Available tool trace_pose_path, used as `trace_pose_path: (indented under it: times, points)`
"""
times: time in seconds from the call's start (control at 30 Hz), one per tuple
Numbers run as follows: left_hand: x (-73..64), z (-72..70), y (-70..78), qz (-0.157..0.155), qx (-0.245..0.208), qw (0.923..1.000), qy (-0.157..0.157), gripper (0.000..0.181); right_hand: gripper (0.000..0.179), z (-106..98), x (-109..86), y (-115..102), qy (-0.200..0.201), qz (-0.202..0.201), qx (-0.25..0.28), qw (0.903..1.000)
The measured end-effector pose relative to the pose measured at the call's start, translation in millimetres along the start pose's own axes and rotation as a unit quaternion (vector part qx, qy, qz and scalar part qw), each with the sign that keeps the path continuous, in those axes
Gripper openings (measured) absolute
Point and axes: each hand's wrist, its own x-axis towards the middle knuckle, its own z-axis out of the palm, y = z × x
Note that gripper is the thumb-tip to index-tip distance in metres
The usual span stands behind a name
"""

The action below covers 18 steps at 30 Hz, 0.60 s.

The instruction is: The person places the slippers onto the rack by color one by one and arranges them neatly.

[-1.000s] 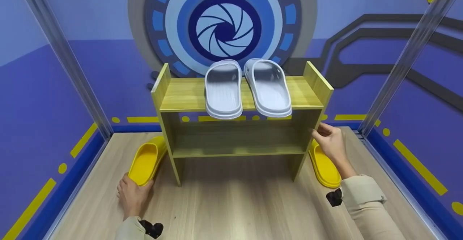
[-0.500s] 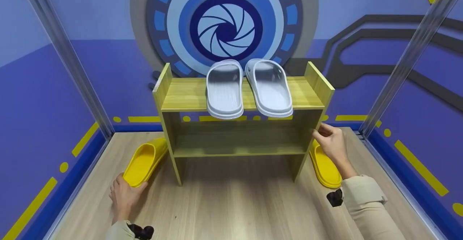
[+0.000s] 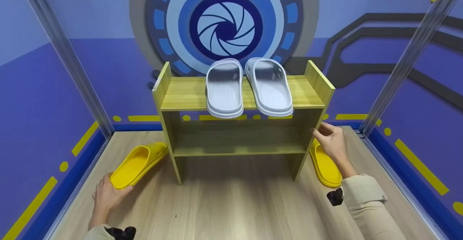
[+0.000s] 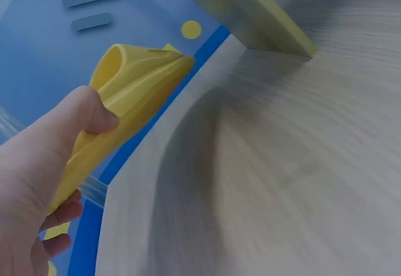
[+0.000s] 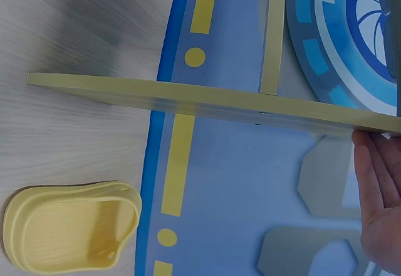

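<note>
My left hand [image 3: 108,195] grips a yellow clog [image 3: 135,166] by its heel end, thumb on one side and fingers on the other. In the left wrist view the clog [image 4: 125,100] is up off the wooden floor, with a shadow below it, its toe pointing towards the small wooden shoe rack [image 3: 242,152]. On the other side my right hand [image 3: 331,140] pinches the front edge of the rack's right side panel; in the right wrist view straight fingers [image 5: 373,169] lie against its outer face. Below that hand a second yellow clog [image 3: 327,167] sits on the floor.
A pair of pale grey clogs, left [image 3: 225,90] and right [image 3: 271,88], stands on the rack's top shelf, heels over its front edge. Blue-purple printed walls [image 3: 108,73] and metal posts enclose the floor at the back and sides.
My left hand has moved to the left with the yellow clog, swinging its heel outwards so that it lies more slanted. The right hand, the rack and the other clogs have stayed put.
</note>
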Motion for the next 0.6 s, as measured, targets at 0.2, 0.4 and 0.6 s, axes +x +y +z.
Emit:
trace_pose_path:
  times: [0.2, 0.4, 0.6]
  points:
    - [0.1, -23.4, -6.2, -0.004, 0.012, 0.9976, -0.068, 0.091, 0.028, 0.3, 0.0, -0.4, 0.007, 0.001, -0.020, 0.9998]
    - [-1.4, -43.7, -9.3, -0.004, -0.002, 0.9928, -0.120, 0.087, 0.029, 0.1, 0.3, 0.0, 0.014, 0.002, -0.040, 0.9991]
    - [-7.3, -55.5, -10.6, -0.017, -0.023, 0.9835, -0.179, 0.086, 0.026, 0.0, -1.2, -10.4, 0.008, -0.003, -0.005, 1.0000]
